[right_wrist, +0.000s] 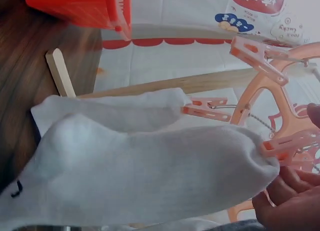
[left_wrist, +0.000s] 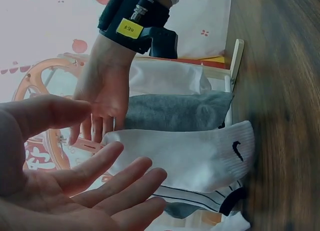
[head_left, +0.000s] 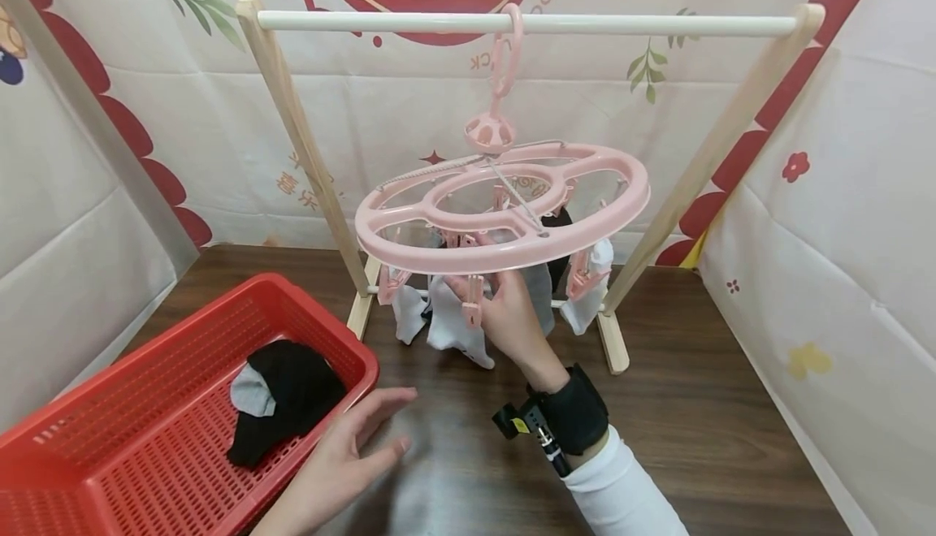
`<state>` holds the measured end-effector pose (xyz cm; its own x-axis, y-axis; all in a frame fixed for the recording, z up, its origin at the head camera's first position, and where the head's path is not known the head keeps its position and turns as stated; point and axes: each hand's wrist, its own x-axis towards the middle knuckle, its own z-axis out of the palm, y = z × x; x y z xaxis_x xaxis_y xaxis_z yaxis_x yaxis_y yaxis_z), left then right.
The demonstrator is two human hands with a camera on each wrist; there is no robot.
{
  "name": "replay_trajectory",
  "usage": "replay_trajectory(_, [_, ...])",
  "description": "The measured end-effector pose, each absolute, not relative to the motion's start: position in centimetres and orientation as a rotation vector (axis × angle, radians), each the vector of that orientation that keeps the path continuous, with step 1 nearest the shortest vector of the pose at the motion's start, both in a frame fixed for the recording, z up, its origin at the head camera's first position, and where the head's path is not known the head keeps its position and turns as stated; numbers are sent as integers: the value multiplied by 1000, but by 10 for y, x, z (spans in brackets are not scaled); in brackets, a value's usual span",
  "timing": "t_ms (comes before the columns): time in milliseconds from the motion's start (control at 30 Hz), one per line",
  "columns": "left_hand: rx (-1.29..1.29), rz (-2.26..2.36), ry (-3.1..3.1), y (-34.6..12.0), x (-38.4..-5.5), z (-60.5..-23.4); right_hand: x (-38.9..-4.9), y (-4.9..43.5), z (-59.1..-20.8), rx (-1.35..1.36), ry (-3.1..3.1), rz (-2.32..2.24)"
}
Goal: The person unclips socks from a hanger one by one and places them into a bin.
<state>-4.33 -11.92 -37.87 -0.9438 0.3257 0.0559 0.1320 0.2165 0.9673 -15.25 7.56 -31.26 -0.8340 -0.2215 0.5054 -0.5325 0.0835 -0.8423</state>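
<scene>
My right hand point(head_left: 508, 317) reaches under the pink round clip hanger point(head_left: 468, 258), beside a pink clip point(head_left: 474, 309). That clip bites the toe end of a white sock point(right_wrist: 150, 171) with a small black swoosh. In the right wrist view my thumb and bent fingers point(right_wrist: 285, 193) are spread apart on either side of the clip. Behind this sock hangs a grey sock point(left_wrist: 175, 112), with a striped white sock point(left_wrist: 200, 197) on its other side. My left hand point(head_left: 344, 451) floats, fingers spread and holding nothing, by the rim of the red basket point(head_left: 366, 365).
The hanger hooks over a white rod point(head_left: 409, 23) on a wooden stand point(head_left: 303, 146). A black sock with a grey patch point(head_left: 288, 398) lies in the basket. At the hanger's right side, a white sock point(head_left: 588, 292) hangs from a clip. Printed cloth walls enclose the table point(head_left: 695, 398).
</scene>
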Motion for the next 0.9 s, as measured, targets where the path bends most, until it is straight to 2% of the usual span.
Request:
replay_trajectory(233, [358, 1841, 2306, -113, -50, -384, -163, 82, -335, 766, -2032, 1988])
replay_trajectory(533, [205, 1932, 2292, -101, -68, -391, -155, 87, -334, 853, -2000, 1993])
replay_trajectory(900, [391, 2042, 2389, -81, -94, -389, -146, 91, -329, 937, -1947, 2053])
